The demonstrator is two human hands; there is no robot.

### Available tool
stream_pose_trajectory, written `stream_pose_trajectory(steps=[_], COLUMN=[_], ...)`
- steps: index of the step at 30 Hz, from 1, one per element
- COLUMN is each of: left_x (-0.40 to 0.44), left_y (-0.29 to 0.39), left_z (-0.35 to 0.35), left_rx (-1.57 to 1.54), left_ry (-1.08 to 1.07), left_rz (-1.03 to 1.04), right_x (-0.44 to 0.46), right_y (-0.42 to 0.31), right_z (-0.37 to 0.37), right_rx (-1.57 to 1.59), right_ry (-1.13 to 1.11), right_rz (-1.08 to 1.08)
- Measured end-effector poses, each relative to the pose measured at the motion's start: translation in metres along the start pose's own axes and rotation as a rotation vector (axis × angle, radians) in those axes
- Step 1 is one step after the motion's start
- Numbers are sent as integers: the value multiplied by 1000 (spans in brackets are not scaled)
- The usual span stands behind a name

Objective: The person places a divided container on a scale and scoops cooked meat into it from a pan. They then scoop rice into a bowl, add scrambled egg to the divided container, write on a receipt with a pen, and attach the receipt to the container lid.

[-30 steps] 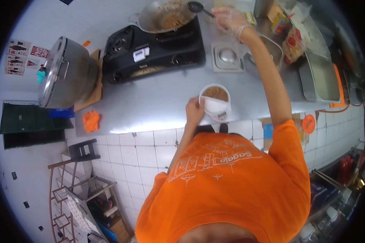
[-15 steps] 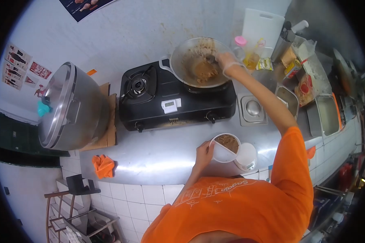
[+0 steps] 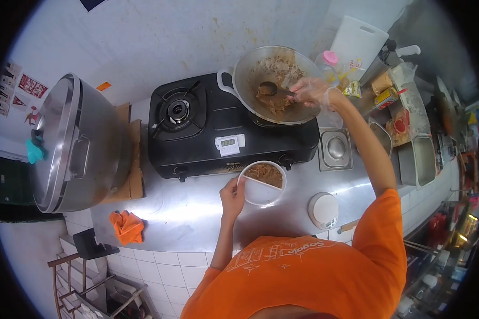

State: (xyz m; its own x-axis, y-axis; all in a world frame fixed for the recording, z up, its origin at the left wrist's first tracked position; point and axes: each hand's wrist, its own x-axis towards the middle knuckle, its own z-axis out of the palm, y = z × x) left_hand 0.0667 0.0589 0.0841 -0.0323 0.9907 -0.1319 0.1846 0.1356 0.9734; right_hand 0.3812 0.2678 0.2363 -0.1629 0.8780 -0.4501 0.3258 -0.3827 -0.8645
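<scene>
My left hand (image 3: 232,198) grips the rim of a round white divided bowl (image 3: 262,193), which has brown food (image 3: 265,174) in its upper compartment. In a clear glove, my right hand (image 3: 313,91) is closed on the handle of a dark ladle (image 3: 268,88). The ladle's head is inside a large wok (image 3: 245,69), over brown sauce and chunks of food. The wok sits on the right burner of a black gas stove (image 3: 197,151). A round white scale (image 3: 323,211) lies on the counter, apart from the bowl.
A large metal pot (image 3: 96,143) stands left of the stove, with an orange cloth (image 3: 126,227) in front. Right of the stove are a lidded metal container (image 3: 335,148), a pink-topped jar (image 3: 329,59), a white cutting board (image 3: 358,45), food packets and a metal tray (image 3: 424,159).
The bowl has come off the scale and moved left with my left hand. My right hand has carried the ladle from beyond the wok's right side into the wok. The camera view has shifted.
</scene>
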Motion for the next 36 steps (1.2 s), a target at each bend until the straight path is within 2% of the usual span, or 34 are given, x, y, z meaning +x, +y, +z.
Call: stream_pose_trajectory(steps=[5, 8, 11, 14, 17, 18, 21, 22, 25, 28, 31, 32, 34, 36], left_x=[18, 35, 53, 63, 64, 64, 64, 64, 64, 65, 72, 72, 69, 66], left_y=[18, 33, 52, 58, 66, 66, 68, 69, 74, 79, 70, 74, 83, 82], left_z=[-8, -4, -1, -1, 1, -1, -3, -3, -4, -6, 4, 4, 4, 7], left_rx=[-66, -141, -94, -85, -107, -111, -116, -117, -84, -69, -191, -186, -174, -110], left_ry=[13, 56, 85, 108, 127, 126, 135, 137, 138, 106, 200, 183, 144, 135], left_rz=[-4, 59, 92, 72, 66, 62, 47, 43, 25, -40, 207, 213, 223, 200], right_x=[-24, -47, -83, -102, -117, -125, -142, -146, -145, -143, -128, -118, -86, -53], right_y=[-17, -22, -30, -9, 8, 7, 15, 12, 22, 15, 7, 8, 22, 24], right_z=[-5, -8, 9, 29, 52, 56, 75, 81, 80, 74, 46, 41, 19, 11], right_rx=[99, 76, -97, -139, -455, -581, -991, -1049, -1092, -952, -736, -544, -413, -681], right_ry=[-32, -96, -71, -149, -4, -1, 218, 225, 257, 270, 221, 226, 240, 309], right_rz=[11, -89, -150, -361, -558, -558, -703, -698, -887, -771, -742, -686, -584, -476])
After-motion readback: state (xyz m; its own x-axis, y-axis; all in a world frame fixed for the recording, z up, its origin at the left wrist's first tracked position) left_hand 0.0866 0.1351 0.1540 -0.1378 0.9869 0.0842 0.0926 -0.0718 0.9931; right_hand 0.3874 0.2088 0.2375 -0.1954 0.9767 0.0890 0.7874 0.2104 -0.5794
